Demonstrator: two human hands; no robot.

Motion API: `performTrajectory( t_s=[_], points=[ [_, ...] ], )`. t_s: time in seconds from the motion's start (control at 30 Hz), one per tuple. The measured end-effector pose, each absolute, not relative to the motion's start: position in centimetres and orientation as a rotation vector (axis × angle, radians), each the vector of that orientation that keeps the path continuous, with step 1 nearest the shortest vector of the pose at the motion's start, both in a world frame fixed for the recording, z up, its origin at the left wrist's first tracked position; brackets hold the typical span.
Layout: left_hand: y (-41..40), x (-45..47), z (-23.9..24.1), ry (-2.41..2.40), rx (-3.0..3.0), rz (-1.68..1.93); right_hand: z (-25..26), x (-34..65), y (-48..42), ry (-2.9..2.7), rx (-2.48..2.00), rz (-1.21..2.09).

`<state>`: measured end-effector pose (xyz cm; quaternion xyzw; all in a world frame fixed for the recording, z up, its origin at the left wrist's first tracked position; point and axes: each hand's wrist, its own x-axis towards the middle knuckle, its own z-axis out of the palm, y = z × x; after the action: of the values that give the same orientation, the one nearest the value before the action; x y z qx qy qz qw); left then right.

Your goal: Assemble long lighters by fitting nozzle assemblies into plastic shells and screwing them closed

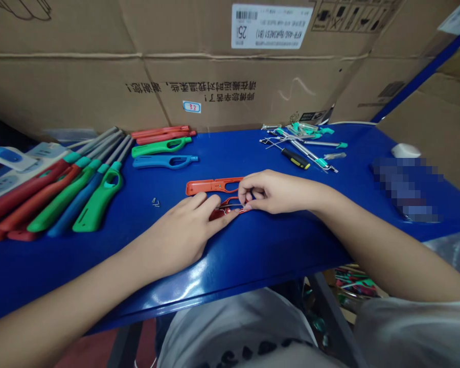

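At the middle of the blue table, an orange lighter half-shell (230, 200), with thin wire or metal parts in it, is between my two hands and mostly covered by them. My left hand (187, 222) holds its left part, index finger stretched along the near edge. At its right end, the fingertips and thumb of my right hand (266, 190) are pinched together; any small part between them is hidden. Just beyond lies a second orange half-shell (201, 187), inner side up, its right end behind my right hand. Several small screws (155, 202) lie left of my hands.
Several long-nosed lighters (95, 199) are piled at left beside a power strip (42, 158). Blue (153, 162), green (153, 147) and red (153, 135) shells lie behind. Back right are a screwdriver (296, 158) and lighter inner parts (306, 148). A cardboard wall (99, 76) stands behind.
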<state>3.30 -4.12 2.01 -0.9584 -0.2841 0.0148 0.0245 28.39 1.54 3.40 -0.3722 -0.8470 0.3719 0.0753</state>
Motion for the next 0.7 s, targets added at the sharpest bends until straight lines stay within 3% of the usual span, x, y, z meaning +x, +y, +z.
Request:
performTrajectory(
  t_s=[0.27, 0.53, 0.7],
  points=[
    [-4.23, 3.25, 1.71, -0.883, -2.946, 0.020, 2.97, 29.15, 2.16, -2.529, -1.070, 1.266],
    [-4.17, 3.12, 1.53, -0.881, -2.965, -0.027, 3.38, 28.94, 1.67, -2.599, -0.994, 1.177],
    [-3.80, 2.34, 1.31, -0.910, -3.068, -0.253, 3.50, 29.03, 1.64, -2.585, -0.991, 1.215]
  ],
)
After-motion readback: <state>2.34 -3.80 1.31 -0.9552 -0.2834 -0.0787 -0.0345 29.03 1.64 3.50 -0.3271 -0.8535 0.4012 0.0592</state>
